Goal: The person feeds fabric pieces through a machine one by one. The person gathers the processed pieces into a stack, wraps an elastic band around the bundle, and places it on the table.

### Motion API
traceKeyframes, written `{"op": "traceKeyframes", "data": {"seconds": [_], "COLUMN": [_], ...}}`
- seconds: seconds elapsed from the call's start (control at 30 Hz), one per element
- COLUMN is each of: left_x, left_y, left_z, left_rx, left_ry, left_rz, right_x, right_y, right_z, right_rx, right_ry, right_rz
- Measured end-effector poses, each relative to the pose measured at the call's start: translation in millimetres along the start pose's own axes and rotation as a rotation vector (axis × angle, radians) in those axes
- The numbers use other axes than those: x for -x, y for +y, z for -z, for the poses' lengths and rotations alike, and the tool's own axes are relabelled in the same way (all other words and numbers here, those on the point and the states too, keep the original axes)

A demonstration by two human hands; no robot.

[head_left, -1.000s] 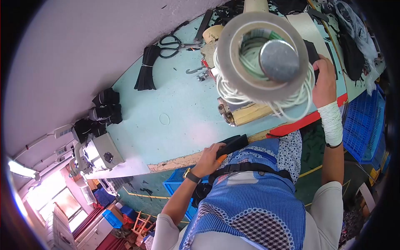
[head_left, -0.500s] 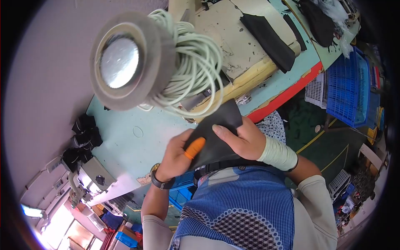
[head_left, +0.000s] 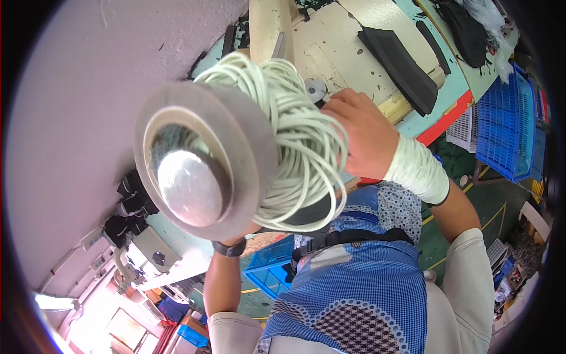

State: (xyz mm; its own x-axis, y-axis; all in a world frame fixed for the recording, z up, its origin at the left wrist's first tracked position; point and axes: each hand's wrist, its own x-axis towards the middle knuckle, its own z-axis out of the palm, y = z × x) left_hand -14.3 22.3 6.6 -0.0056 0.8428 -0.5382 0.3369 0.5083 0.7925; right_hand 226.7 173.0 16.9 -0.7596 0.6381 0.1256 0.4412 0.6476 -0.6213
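A large round spool [head_left: 242,159] with pale cord [head_left: 300,141] wound behind it hangs close to the camera and blocks the middle of the view. My right hand [head_left: 362,133], pale cord wrapped round its wrist, is at the machine's front edge beside a small metal disc [head_left: 316,89]. Its fingers are curled, and what they grip is hidden. Only a sliver of my left hand [head_left: 252,229] shows below the spool, its fingers hidden. Part of a black piece [head_left: 315,215] shows beneath the cord, near my left hand. Another black piece [head_left: 401,68] lies on the machine's cream bed [head_left: 330,44].
Black bundles [head_left: 132,197] and another machine [head_left: 150,251] stand at the left. Blue baskets [head_left: 504,127] are stacked at the right, with a blue crate [head_left: 271,268] below the table. The red table edge [head_left: 448,118] runs beside the machine.
The black piece was first taken from the machine bed, then held in both hands near my waist. My right hand has since moved up to the machine; the spool now covers my left hand.
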Motion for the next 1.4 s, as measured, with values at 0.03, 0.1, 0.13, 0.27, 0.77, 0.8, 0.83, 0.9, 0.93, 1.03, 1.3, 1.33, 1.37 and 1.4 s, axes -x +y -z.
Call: {"op": "traceKeyframes", "data": {"seconds": [0.03, 0.1, 0.13, 0.27, 0.77, 0.8, 0.83, 0.9, 0.93, 1.03, 1.3, 1.33, 1.37, 1.4], "left_x": [-8, -13, -9, 10, -8, -3, -10, 10, 10, 6, -16, -13, -6, 2], "left_y": [19, 10, 7, -9, 9, -2, 41, -18, -13, 10, -8, -10, -11, -8], "left_z": [-5, -5, -3, 13, 3, 9, 10, 24, 21, 9, 5, 9, 13, 17], "left_rx": [0.172, 0.058, 0.113, 0.335, 0.057, 0.125, 0.190, 0.317, 0.301, 0.229, -0.027, -0.016, 0.124, 0.259], "left_ry": [-0.087, -0.090, -0.082, -0.049, -0.061, -0.076, -0.088, -0.103, -0.057, -0.048, -0.141, -0.146, -0.133, -0.116], "left_rz": [0.152, 0.067, 0.068, 0.175, 0.023, 0.065, 0.106, 0.163, 0.179, 0.195, -0.042, -0.034, 0.041, 0.116], "right_x": [-3, 11, 23, 54, 58, 61, 63, 66, 62, 50, 48, 56, 58, 62], "right_y": [0, -4, -2, 2, -5, -10, -13, 1, 6, 9, -12, -9, -12, -12], "right_z": [-2, 7, 19, 68, 31, 42, 52, 64, 72, 62, 18, 27, 37, 46], "right_rx": [0.092, 0.115, 0.077, -0.309, -0.057, -0.146, -0.234, -0.210, -0.283, -0.445, -0.047, -0.072, -0.120, -0.182], "right_ry": [-0.040, -0.034, -0.037, -0.070, 0.075, 0.118, 0.163, 0.124, -0.013, -0.170, 0.130, 0.160, 0.181, 0.153], "right_rz": [0.010, -0.036, -0.086, -0.391, -0.194, -0.308, -0.421, -0.361, -0.302, -0.272, -0.138, -0.146, -0.223, -0.287]}}
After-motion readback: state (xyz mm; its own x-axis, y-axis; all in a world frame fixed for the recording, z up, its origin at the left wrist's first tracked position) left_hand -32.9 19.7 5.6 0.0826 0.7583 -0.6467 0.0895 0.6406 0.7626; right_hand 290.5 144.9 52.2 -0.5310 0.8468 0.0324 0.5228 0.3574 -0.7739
